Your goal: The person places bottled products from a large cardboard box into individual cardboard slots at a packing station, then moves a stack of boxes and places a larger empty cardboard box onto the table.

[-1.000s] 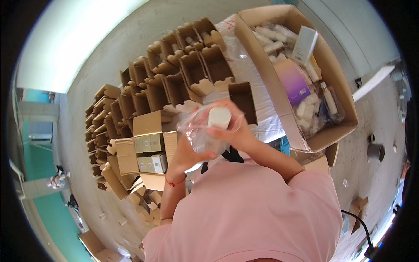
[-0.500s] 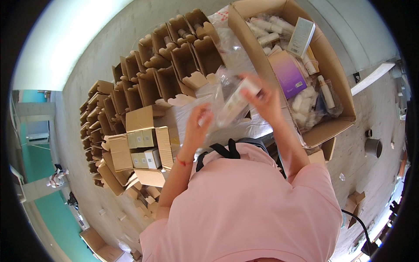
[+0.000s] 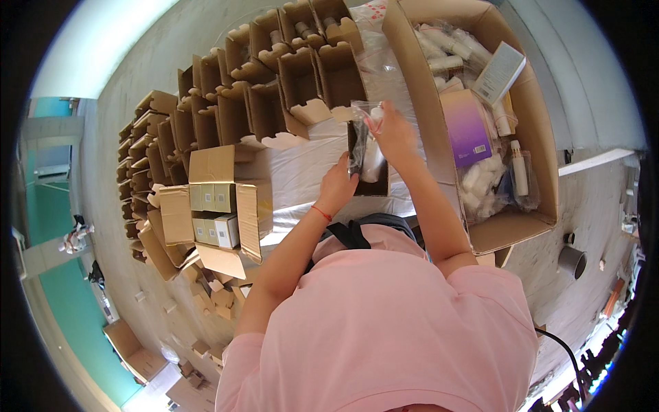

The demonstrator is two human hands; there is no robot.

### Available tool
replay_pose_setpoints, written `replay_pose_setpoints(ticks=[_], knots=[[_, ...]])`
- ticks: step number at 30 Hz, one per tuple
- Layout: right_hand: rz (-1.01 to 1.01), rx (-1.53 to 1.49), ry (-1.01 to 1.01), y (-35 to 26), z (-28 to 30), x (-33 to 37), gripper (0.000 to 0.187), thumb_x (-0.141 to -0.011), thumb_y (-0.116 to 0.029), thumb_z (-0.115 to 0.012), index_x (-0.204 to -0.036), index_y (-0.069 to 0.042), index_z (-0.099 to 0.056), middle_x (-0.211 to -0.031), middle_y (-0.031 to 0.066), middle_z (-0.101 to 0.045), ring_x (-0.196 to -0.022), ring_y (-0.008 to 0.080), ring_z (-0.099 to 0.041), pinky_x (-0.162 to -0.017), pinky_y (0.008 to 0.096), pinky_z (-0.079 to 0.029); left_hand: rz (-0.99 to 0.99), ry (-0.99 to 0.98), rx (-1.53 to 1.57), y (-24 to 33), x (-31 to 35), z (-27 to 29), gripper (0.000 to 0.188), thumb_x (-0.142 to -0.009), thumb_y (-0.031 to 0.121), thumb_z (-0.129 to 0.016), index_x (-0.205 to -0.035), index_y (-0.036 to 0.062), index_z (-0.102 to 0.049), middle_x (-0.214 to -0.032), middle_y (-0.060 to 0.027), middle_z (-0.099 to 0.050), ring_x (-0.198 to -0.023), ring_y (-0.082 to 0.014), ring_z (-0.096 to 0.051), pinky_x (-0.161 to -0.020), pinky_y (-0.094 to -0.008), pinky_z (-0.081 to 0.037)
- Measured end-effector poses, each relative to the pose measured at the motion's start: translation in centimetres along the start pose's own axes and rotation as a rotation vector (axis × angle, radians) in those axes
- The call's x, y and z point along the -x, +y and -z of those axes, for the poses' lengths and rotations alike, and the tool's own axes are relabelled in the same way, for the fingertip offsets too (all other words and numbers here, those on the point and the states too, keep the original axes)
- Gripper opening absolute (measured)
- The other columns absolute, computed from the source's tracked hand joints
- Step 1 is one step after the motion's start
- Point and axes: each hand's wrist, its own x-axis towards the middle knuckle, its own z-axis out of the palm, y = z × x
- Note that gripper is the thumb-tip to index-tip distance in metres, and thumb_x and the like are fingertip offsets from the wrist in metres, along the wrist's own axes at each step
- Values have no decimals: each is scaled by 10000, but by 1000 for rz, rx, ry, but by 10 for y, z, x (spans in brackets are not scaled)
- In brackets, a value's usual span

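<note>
In front of me a white bottle point(image 3: 373, 159) in a clear plastic bag point(image 3: 358, 130) is upright in, or just over, a small brown cardboard box point(image 3: 374, 189) with a dark inside. My right hand point(image 3: 396, 139) is closed around the upper end of the bagged bottle. At the box's left side, my left hand point(image 3: 338, 185) is closed with its fingertips on the wall; the bag partly covers them. The bottle's lower end reaches down into the box's opening, as far as I can see.
A large carton point(image 3: 542, 137) on the right holds bagged bottles, a purple box point(image 3: 461, 130) and a white box point(image 3: 500, 72). Rows of open cardboard boxes point(image 3: 302, 75) stand at the far left. Nearer, an open carton point(image 3: 177, 216) holds several small boxes.
The bagged bottle has come down from above the table to the small box, turning more upright in my right hand. My left hand has moved right onto the box's side.
</note>
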Motion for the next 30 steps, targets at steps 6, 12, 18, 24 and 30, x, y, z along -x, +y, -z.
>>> replay_pose_setpoints(ticks=[6,12,18,24,30], knots=[[140,304,-403,13,-51,10,293,-768,-234,-628,-946,-13,-552,-832,199,-630,-791,363,-621,-690,448,-495,-63,8,25,1,-3,-13,578,-774,127,-560,-1293,-21,-354,-949,-262,-587,-878,-422,-559,-775,-477,-447],[-53,214,-414,23,-79,12,219,-798,-153,-557,-920,28,-545,-843,247,-624,-829,388,-623,-712,453,-509,-66,-23,-4,-4,-9,-9,562,-787,103,-513,-1312,7,-339,-959,-271,-577,-870,-436,-554,-783,-488,-446],[-271,208,-527,31,-69,43,494,-854,-116,-415,-1301,43,-277,-897,272,-618,-832,383,-630,-724,451,-513,-151,-82,-47,-1,-10,-5,546,-802,116,-487,-1321,34,-339,-959,-263,-580,-826,-416,-577,-738,-495,-464],[-459,233,-576,79,-128,69,578,-884,-237,-438,-1380,-42,-214,-1026,247,-605,-913,389,-610,-779,449,-499,-157,-203,-152,14,-8,-15,593,-796,91,-481,-1350,11,-287,-900,-258,-599,-777,-418,-585,-705,-497,-471],[-241,307,-789,22,-89,41,555,-805,-112,-559,-1315,-58,-346,-1101,226,-565,-937,397,-594,-745,431,-510,-101,-151,-32,-7,-5,11,620,-782,66,-487,-1362,7,-277,-810,-263,-604,-730,-422,-581,-681,-507,-459]])
